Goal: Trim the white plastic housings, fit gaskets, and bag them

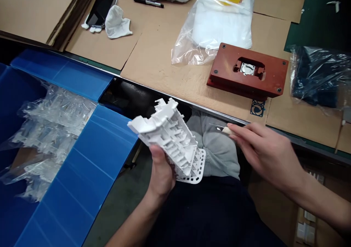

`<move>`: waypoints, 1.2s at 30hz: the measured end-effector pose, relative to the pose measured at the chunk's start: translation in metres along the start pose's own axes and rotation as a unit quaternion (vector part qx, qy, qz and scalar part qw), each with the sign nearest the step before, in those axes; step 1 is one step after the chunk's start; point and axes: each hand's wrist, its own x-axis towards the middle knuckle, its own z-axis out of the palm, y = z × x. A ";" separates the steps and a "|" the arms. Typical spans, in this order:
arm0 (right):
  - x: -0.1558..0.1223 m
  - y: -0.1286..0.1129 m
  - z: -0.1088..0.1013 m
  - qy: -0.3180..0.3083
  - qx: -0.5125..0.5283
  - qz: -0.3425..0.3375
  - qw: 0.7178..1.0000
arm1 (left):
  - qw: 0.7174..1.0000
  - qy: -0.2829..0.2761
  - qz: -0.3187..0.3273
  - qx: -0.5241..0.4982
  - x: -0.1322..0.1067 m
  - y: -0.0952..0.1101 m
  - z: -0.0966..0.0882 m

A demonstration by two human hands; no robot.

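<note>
My left hand (161,170) grips a white molded plastic part (175,139) with many ribs and a rounded, slotted end plate, tilted above my lap. The thumb presses on its near side. To the right, apart from the part, my right hand (263,152) pinches a small knife (223,129) with a pale handle and a short metal blade pointing left toward the part. Most of the knife's handle is hidden inside the fingers.
A blue bin (90,166) at the left holds several bagged white parts (55,130). On the cardboard-covered table (164,57) lie a reddish-brown fixture block (263,53), a phone (101,10), a white glove (117,22), a marker (148,2), white plastic bags (222,24) and a dark wrapped bundle (315,75).
</note>
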 end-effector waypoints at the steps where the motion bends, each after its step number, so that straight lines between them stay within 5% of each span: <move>1: 0.000 0.003 0.004 -0.017 0.034 0.024 0.999 | 0.999 0.005 0.034 0.009 0.002 0.004 0.008; 3: 0.000 0.006 0.011 -0.060 0.113 0.087 0.988 | 0.999 0.006 0.043 0.018 0.007 0.014 0.020; 6: 0.000 0.007 0.016 -0.103 0.210 0.142 0.962 | 0.998 -0.003 -0.066 0.004 0.011 0.023 0.026; 13: 0.000 0.005 0.017 -0.081 0.239 0.160 0.954 | 0.986 -0.038 -0.163 -0.005 0.011 0.025 0.018; 19: 0.011 0.002 0.007 -0.041 0.220 -0.042 0.974 | 0.964 -0.078 -0.247 -0.055 0.014 0.024 0.019; 25: 0.039 -0.008 -0.004 -0.120 0.203 -0.297 0.925 | 0.938 -0.120 -0.290 -0.149 0.014 0.014 0.018; 31: 0.055 -0.027 -0.003 -0.209 0.235 -0.369 0.875 | 0.925 -0.129 -0.311 -0.174 0.009 0.008 0.010; 36: 0.055 -0.033 0.002 -0.227 0.257 -0.380 0.859 | 0.919 -0.134 -0.321 -0.186 0.006 0.007 0.006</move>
